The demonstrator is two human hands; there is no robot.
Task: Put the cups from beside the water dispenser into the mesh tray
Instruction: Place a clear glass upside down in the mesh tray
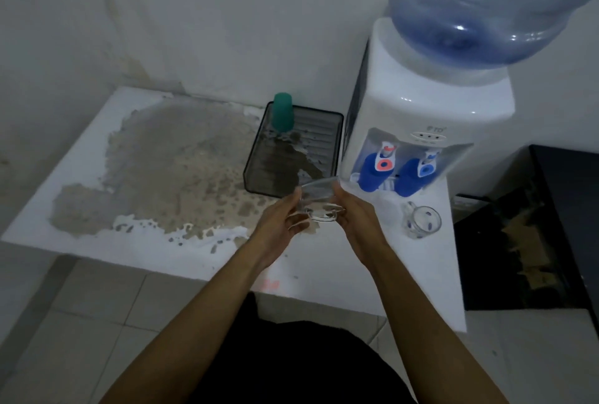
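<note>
Both hands, left (281, 221) and right (356, 214), gripped our clear glass cup (316, 202) just before the mesh tray (335, 131) beside the dispenser (418, 125). We judged it best lowered level near the tray's front edge, clear of the green cup (282, 112).

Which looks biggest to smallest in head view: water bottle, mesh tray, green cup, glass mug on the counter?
1. Water bottle, though it is nearest the camera
2. Mesh tray
3-4. Green cup and glass mug: about alike, unranked
</note>
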